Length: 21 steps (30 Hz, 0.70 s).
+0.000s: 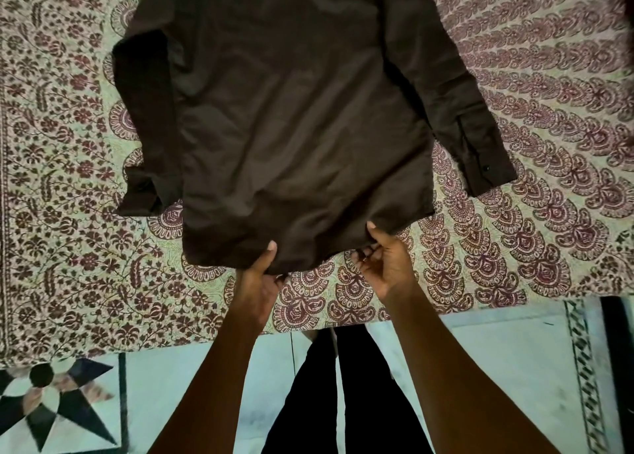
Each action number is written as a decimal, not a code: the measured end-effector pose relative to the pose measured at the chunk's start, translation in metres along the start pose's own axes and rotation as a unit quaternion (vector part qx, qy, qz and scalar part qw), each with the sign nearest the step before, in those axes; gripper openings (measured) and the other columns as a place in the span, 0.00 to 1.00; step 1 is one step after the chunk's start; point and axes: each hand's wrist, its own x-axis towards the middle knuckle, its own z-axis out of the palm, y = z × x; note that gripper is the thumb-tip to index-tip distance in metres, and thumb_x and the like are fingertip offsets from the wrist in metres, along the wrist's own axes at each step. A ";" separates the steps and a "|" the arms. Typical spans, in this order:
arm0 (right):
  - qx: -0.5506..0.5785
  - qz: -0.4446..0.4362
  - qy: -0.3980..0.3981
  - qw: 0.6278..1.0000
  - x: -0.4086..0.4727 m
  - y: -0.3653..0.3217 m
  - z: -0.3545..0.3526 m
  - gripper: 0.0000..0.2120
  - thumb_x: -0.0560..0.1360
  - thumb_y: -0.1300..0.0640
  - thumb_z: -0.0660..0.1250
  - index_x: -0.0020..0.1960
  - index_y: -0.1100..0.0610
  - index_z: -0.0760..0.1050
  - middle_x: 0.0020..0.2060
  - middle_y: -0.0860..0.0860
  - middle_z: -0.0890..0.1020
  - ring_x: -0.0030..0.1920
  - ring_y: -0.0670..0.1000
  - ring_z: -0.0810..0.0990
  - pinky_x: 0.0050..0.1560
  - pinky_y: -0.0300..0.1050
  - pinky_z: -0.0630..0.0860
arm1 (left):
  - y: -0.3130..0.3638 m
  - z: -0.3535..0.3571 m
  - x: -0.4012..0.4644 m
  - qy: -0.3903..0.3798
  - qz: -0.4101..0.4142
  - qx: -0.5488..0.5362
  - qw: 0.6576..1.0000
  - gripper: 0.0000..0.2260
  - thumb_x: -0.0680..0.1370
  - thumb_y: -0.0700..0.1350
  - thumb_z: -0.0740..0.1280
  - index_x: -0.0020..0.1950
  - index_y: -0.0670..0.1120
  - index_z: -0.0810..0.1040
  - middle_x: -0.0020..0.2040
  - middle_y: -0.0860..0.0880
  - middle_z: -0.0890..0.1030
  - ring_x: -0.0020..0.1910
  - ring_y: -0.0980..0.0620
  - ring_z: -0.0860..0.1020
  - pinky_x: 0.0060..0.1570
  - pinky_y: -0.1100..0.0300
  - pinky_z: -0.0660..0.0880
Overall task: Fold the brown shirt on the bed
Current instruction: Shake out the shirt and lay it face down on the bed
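1. Head view looks down on the brown shirt (291,117), which lies spread on the bed (61,179), over a patterned bedspread (514,213), with its hem toward the person and its collar end out of frame at the top.
2. The left hand (262,275) grasps the hem near its left corner, thumb on top of the cloth and fingers tucked beneath.
3. The right hand (380,261) pinches the hem further right, thumb over the edge and fingers curled under it.
4. The left sleeve (144,120) lies doubled beside the body with its cuff turned up; the right sleeve (456,96) angles outward, its buttoned cuff well apart from the body.
5. Judgement: the shirt looks laid out and gripped at the hem, so the folding itself seems barely begun.
6. Risk: lifting or tugging the hem unevenly could drag the whole shirt toward the bed's edge, since the thin cloth appears to slide easily.
7. Risk: the wrinkles across the lower body could get pressed into any fold made before smoothing.
8. Risk: the splayed right sleeve could trail outside the fold, and the bunched left one could leave a lump.
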 end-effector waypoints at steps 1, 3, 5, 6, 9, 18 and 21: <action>0.031 0.008 -0.007 0.999 -0.003 0.001 -0.002 0.02 0.72 0.62 0.73 0.43 0.57 0.80 0.35 0.52 0.83 0.39 0.51 0.82 0.47 0.48 0.80 | -0.003 0.000 -0.003 0.010 -0.003 0.038 0.999 0.25 0.70 0.47 0.75 0.67 0.49 0.77 0.60 0.48 0.84 0.46 0.49 0.83 0.40 0.57 0.76; 0.086 0.023 -0.040 0.995 -0.007 -0.001 -0.006 0.11 0.66 0.63 0.77 0.48 0.59 0.84 0.45 0.55 0.87 0.45 0.54 0.85 0.62 0.52 0.78 | -0.007 -0.001 -0.009 0.008 -0.034 0.069 0.997 0.14 0.69 0.46 0.77 0.53 0.47 0.81 0.52 0.45 0.85 0.30 0.54 0.75 0.30 0.61 0.67; 0.099 0.034 -0.067 0.992 -0.011 -0.001 -0.011 0.11 0.64 0.63 0.79 0.46 0.60 0.84 0.42 0.54 0.86 0.35 0.50 0.82 0.55 0.50 0.82 | -0.010 -0.003 -0.013 -0.014 -0.076 0.050 0.996 0.06 0.75 0.42 0.72 0.44 0.43 0.77 0.48 0.39 0.85 0.20 0.57 0.64 0.25 0.64 0.61; 0.094 0.036 -0.056 0.993 -0.011 0.000 -0.012 0.05 0.70 0.62 0.75 0.46 0.60 0.82 0.39 0.54 0.85 0.32 0.49 0.80 0.45 0.49 0.84 | -0.013 -0.004 -0.014 -0.015 -0.091 0.050 0.994 0.07 0.79 0.41 0.68 0.43 0.43 0.74 0.48 0.37 0.86 0.18 0.58 0.61 0.23 0.65 0.60; -0.041 0.033 0.073 0.996 -0.008 0.006 -0.018 0.05 0.81 0.60 0.65 0.48 0.61 0.77 0.34 0.54 0.82 0.31 0.51 0.81 0.32 0.44 0.80 | -0.018 -0.010 -0.012 0.024 -0.131 0.162 0.978 0.07 0.83 0.41 0.63 0.48 0.38 0.76 0.46 0.37 0.86 0.17 0.58 0.61 0.18 0.68 0.58; -0.432 -0.284 0.332 0.789 -0.012 -0.007 -0.023 0.17 0.73 0.57 0.74 0.56 0.62 0.72 0.50 0.59 0.79 0.54 0.60 0.79 0.47 0.43 0.65 | -0.012 -0.003 -0.037 0.306 0.178 0.569 0.743 0.06 0.76 0.48 0.69 0.42 0.47 0.78 0.39 0.46 0.82 0.43 0.40 0.79 0.43 0.54 0.71; -0.433 -0.326 0.360 0.760 0.009 -0.031 -0.012 0.23 0.77 0.53 0.72 0.65 0.63 0.70 0.63 0.64 0.72 0.65 0.64 0.71 0.57 0.54 0.71 | 0.004 -0.009 -0.007 0.336 0.259 0.562 0.710 0.11 0.74 0.46 0.71 0.54 0.48 0.75 0.59 0.42 0.77 0.59 0.39 0.74 0.55 0.44 0.73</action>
